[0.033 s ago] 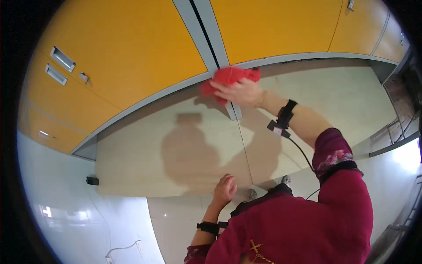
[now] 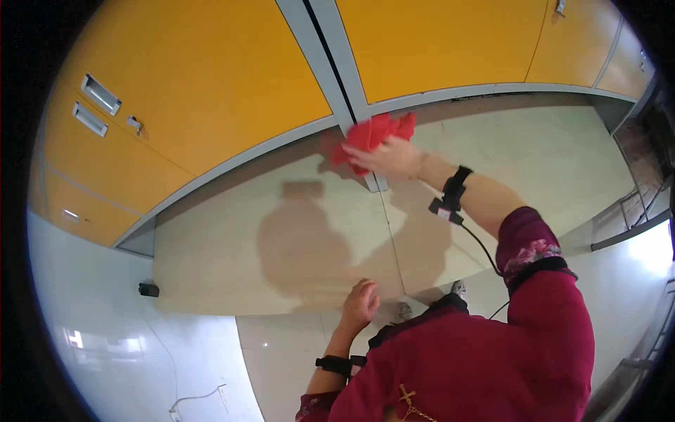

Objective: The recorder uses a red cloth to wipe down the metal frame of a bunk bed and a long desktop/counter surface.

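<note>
A red cloth [image 2: 380, 132] is bunched under my right hand [image 2: 395, 159], whose fingers press it against the grey metal post [image 2: 377, 183] between two yellow cabinets. The cloth's left end and my fingertips are smeared by motion. My left hand [image 2: 361, 304] is loosely curled, with no object showing in it. It hovers over or rests at the near edge of the pale surface [image 2: 323, 232]; I cannot tell which. A black band with a small cabled device [image 2: 450, 200] is strapped around my right wrist.
The left yellow cabinet [image 2: 204, 77] and the right yellow cabinet [image 2: 443, 46] stand along the far side of the pale surface. A small black box [image 2: 148, 289] sits at its left edge. A metal rack [image 2: 636, 211] is at the far right, and a white cable [image 2: 193, 398] runs at lower left.
My right hand and the red cloth have shifted slightly down the post, toward me. My left hand has stayed in place.
</note>
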Demonstrator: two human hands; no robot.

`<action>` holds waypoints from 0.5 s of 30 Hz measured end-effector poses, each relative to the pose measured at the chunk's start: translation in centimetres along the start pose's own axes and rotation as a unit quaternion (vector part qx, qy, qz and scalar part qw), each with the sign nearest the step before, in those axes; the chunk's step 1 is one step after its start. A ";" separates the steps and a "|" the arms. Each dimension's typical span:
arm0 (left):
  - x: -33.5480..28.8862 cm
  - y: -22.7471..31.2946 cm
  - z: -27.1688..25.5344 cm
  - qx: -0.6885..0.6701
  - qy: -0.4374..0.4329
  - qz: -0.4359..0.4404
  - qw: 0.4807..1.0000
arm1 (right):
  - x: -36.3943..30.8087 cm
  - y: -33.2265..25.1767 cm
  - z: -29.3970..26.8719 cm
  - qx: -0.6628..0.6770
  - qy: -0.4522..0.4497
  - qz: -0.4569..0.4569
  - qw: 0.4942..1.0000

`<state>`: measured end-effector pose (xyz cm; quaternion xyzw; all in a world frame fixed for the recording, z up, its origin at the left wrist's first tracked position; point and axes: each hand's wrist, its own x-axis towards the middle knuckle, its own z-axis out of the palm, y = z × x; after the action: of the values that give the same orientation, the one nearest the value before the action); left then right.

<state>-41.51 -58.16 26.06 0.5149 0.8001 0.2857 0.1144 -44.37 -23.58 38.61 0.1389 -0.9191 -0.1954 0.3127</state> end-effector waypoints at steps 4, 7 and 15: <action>0.4 -1.7 -2.2 0.016 -0.006 0.033 0.999 | -1.6 -4.7 7.7 -0.024 0.009 -0.009 1.000; -0.3 -2.2 -3.2 0.022 -0.022 0.026 0.999 | -3.7 -7.1 9.9 -0.072 -0.032 -0.077 0.994; 0.3 -2.6 -3.3 0.024 -0.040 0.041 0.998 | -9.2 -1.0 7.1 0.106 -0.325 0.553 0.760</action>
<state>-45.25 -59.81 27.27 0.5614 0.7795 0.2496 0.1221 -41.70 -19.05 28.21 -0.4326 -0.8977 0.0770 0.0317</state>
